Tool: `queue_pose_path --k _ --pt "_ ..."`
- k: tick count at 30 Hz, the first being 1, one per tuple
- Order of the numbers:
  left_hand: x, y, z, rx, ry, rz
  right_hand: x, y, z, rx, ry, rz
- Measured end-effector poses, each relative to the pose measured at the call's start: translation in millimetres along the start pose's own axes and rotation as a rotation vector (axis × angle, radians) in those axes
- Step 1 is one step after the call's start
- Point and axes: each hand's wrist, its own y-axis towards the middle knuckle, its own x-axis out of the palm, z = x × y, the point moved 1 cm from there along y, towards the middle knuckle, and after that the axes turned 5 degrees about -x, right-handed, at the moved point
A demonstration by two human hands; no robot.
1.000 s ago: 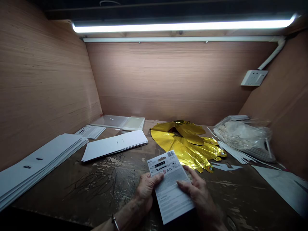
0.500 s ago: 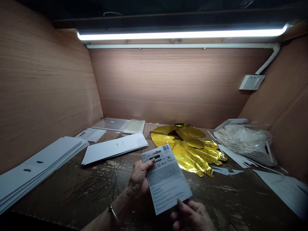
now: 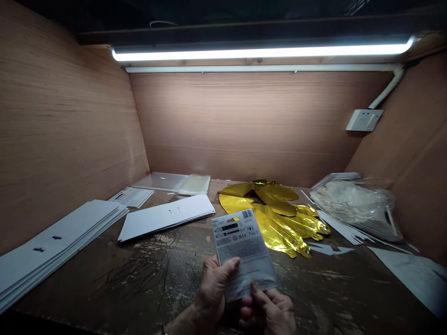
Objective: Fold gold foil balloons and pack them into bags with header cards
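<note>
A printed backing card (image 3: 240,239), with a hang hole and barcode at its top, is held up tilted over the near middle of the table. Its lower part looks glossy and wrinkled, like clear plastic film. My left hand (image 3: 216,284) grips the card's left edge, thumb on the printed face and fingers behind. At the bottom edge, my right hand (image 3: 270,307) pinches the card or its film between thumb and curled fingers; the fingertips are partly hidden. Just beyond the card lie gold foil balloons (image 3: 279,228), flat and overlapping.
White folded cards (image 3: 167,214) lie in a stack behind my left hand, with a longer white stack (image 3: 70,246) at far left. Clear plastic sleeves (image 3: 164,181) rest by the back wall. White straws (image 3: 344,228) and a bulky plastic bag (image 3: 356,202) sit at right.
My left hand has slid down the card's left edge, uncovering the upper print. The right hand has moved in to the bottom edge, where the surface now looks glossier and wrinkled.
</note>
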Motion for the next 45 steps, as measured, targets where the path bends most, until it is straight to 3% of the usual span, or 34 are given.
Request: queue_pose_path --k 6,11,13,15,18,21,24,27,31,39,43,45 --pt "1 -2 -3 -0.054 0.04 0.026 2 2 1 -0.009 0.005 -0.001" --pt "7 1 -3 -0.166 0.141 -0.056 5 2 -6 -0.071 -0.042 -0.033" --pt "12 10 4 -0.14 0.145 -0.029 3 3 -17 -0.102 -0.14 -0.094" --pt "15 22 12 -0.085 0.102 0.066 -6 8 -36 -0.143 -0.381 -0.166" --pt "11 38 19 -0.055 0.07 0.218 -41 29 -84 -0.241 -0.738 -0.074" --pt "-1 48 18 -0.061 0.112 0.305 -95 61 -142 -0.386 -0.938 0.251" --pt "-10 51 13 -0.095 0.146 0.314 -148 96 -182 -0.405 -1.15 0.519" --pt "-13 53 9 -0.132 0.129 0.329 -181 125 -195 -0.353 -1.343 0.624" --pt "-10 53 8 -0.161 0.08 0.395 -202 152 -192 -0.307 -1.542 0.624" --pt "2 54 10 -0.215 -0.105 0.395 -209 151 -199 -0.441 -1.714 0.593" --pt "6 58 13 -0.2 -0.206 0.359 -182 115 -202 -0.591 -1.683 0.693" --pt "9 59 15 -0.204 -0.247 0.352 -156 86 -200 -0.718 -1.649 0.644"
